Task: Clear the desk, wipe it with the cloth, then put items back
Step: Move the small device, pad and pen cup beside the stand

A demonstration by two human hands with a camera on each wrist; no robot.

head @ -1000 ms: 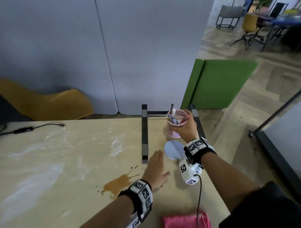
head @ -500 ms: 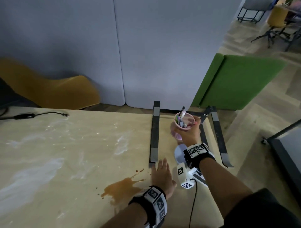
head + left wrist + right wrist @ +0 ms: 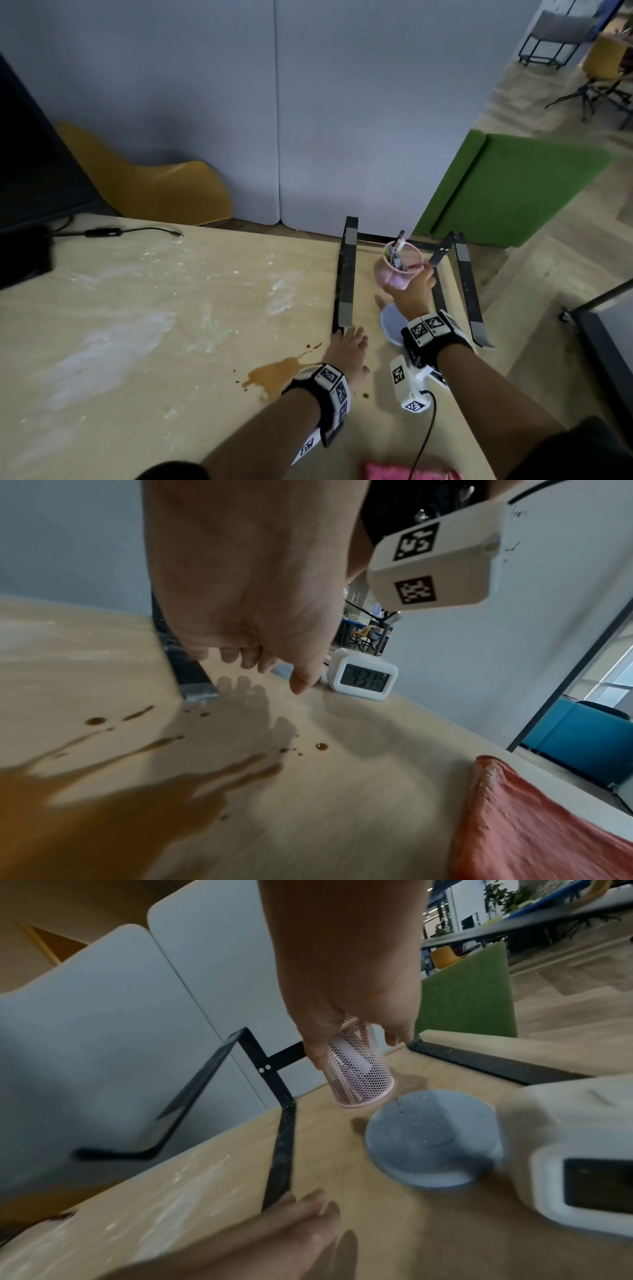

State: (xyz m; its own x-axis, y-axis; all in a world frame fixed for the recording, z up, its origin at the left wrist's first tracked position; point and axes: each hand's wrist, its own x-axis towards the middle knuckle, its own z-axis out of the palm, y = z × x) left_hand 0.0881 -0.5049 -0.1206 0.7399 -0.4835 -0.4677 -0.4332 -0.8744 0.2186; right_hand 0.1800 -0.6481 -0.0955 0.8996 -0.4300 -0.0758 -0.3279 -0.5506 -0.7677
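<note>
My right hand point(image 3: 407, 286) grips a pink mesh pen cup point(image 3: 397, 270) with several pens in it. The pen cup point(image 3: 359, 1074) hangs tilted just above the desk point(image 3: 171, 308), inside the black laptop stand point(image 3: 346, 274). My left hand point(image 3: 352, 341) hovers low over the desk at the near end of the stand's left bar, fingers relaxed and holding nothing. A brown spill point(image 3: 274, 373) lies just left of that wrist. The pink cloth point(image 3: 407, 472) lies at the desk's near edge; the same cloth point(image 3: 534, 826) fills the left wrist view's lower right.
A grey round disc point(image 3: 431, 1139) lies under the cup, beside a white digital clock point(image 3: 361, 679). White smears point(image 3: 102, 342) streak the desk's left half. A monitor point(image 3: 27, 154) and a cable point(image 3: 137, 231) sit at the far left. The desk's right edge runs just past the stand.
The head view has swung up and left. My right hand still holds the cup above the desk. My left hand has slid closer to the near end of the stand's left bar.
</note>
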